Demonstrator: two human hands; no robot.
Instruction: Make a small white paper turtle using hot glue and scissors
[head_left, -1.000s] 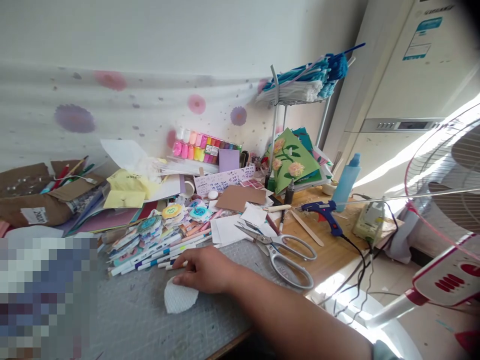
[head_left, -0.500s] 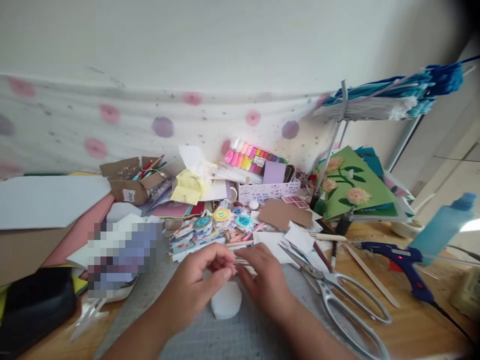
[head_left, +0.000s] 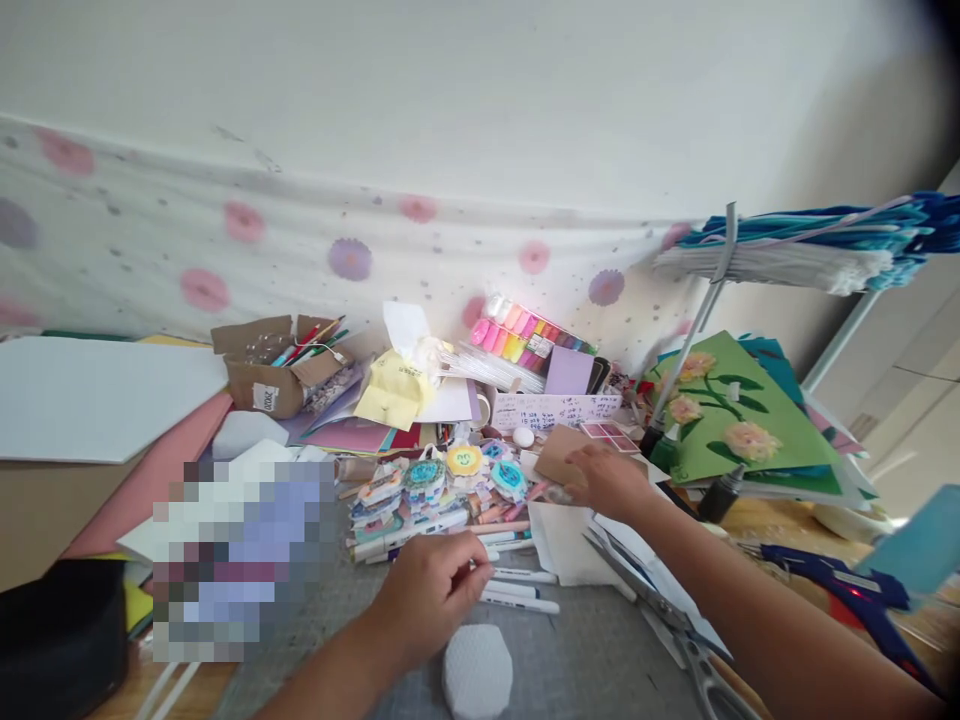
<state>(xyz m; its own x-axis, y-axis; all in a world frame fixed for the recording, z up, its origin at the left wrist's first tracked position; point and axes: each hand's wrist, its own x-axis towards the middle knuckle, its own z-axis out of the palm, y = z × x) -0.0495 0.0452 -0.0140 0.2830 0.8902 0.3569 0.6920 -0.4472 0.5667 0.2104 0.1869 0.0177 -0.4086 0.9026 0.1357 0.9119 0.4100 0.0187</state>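
My left hand [head_left: 431,592] is over the grey cutting mat [head_left: 405,690], its fingers curled together in a pinch; whatever they hold, if anything, is hidden. Just below it lies a white many-sided pad [head_left: 478,672]. White pens [head_left: 525,602] lie by its fingertips. Farther off, my right hand [head_left: 609,478] reaches out with extended fingers over the brown cardboard piece [head_left: 555,455]. Beneath that arm are a white paper sheet [head_left: 562,545] and large metal scissors [head_left: 679,622]. Several small layered paper pieces with coloured discs, one a yellow smiley [head_left: 465,460], sit between the hands.
To the right lie a blue glue gun [head_left: 840,580] and a blue bottle [head_left: 919,545]. A green flower card [head_left: 750,410] leans behind. At the left are a cardboard pen box [head_left: 262,390], white sheets [head_left: 97,400] and a black object [head_left: 60,640].
My hands, close together before, are now apart. My right hand has moved away and right to the cardboard; my left stays near the pad. The view has shifted, uncovering the white pens.
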